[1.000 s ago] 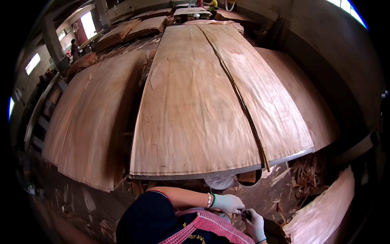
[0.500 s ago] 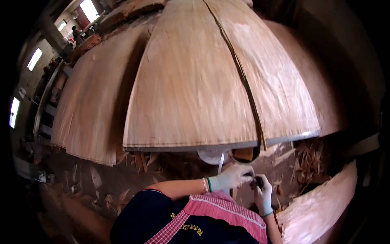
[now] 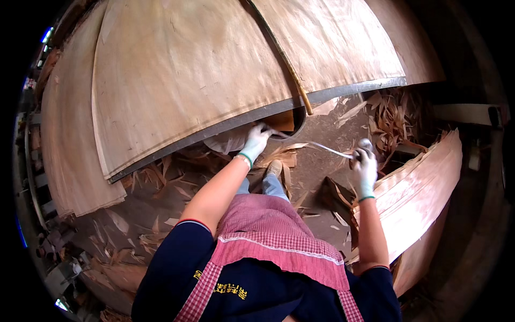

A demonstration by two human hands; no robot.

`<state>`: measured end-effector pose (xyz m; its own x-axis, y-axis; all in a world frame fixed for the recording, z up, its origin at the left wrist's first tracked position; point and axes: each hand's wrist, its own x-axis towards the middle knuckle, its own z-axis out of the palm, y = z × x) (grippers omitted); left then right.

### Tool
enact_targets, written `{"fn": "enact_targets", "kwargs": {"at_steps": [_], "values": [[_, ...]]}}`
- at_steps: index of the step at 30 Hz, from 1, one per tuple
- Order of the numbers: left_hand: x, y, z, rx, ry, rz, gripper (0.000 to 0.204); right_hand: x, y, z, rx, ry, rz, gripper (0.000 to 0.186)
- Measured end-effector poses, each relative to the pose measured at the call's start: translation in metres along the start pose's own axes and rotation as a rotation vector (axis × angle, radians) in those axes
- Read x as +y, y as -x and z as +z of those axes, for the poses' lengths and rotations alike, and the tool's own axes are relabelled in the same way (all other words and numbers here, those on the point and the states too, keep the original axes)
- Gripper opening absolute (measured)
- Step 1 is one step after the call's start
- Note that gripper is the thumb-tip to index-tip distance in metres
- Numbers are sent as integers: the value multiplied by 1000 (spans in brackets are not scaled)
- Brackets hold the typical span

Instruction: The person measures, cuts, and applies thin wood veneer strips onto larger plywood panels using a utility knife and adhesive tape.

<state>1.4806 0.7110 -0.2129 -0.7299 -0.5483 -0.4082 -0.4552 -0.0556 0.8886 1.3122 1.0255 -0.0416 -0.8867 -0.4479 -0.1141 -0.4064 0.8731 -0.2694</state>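
My left hand [image 3: 256, 140], in a white glove, pinches one end of a narrow pale tape [image 3: 332, 149] near the front edge of a large stack of veneer sheets [image 3: 182, 59]. The tape runs right, slightly sagging, to a small round shiny object [image 3: 366, 145], perhaps its reel, gripped in my gloved right hand [image 3: 365, 174]. A grey metal strip [image 3: 357, 87] lines the front of the stack, and a long thin stick [image 3: 289, 70] lies across the sheets from back to front, its end overhanging this edge. The fingertips of my left hand are partly blurred.
Another veneer stack [image 3: 70, 134] stands at the left. Long loose veneer pieces [image 3: 413, 204] lean at the lower right. Torn veneer scraps [image 3: 389, 118] litter the dark floor [image 3: 311, 188] around my feet. A plastic-wrapped bundle [image 3: 220, 144] lies under the front edge.
My hands have risen toward the stack's front edge and moved apart, left hand leftward, right hand rightward, with the tape now stretched between them. The view has tipped further down.
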Motion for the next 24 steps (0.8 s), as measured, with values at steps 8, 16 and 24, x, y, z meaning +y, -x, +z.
{"fn": "enact_targets", "kwargs": {"at_steps": [8, 16, 24], "values": [[-8, -73, 60, 84, -575, -216, 46, -141, -40, 115, -53, -1275, 176, 31], [65, 32, -6, 132, -311, -70, 27, -144, -54, 159, 144, -767, -131, 19], [-4, 416, -402, 1448, -738, -317, 34, -167, -42, 154, 55, -432, -399, 38]]}}
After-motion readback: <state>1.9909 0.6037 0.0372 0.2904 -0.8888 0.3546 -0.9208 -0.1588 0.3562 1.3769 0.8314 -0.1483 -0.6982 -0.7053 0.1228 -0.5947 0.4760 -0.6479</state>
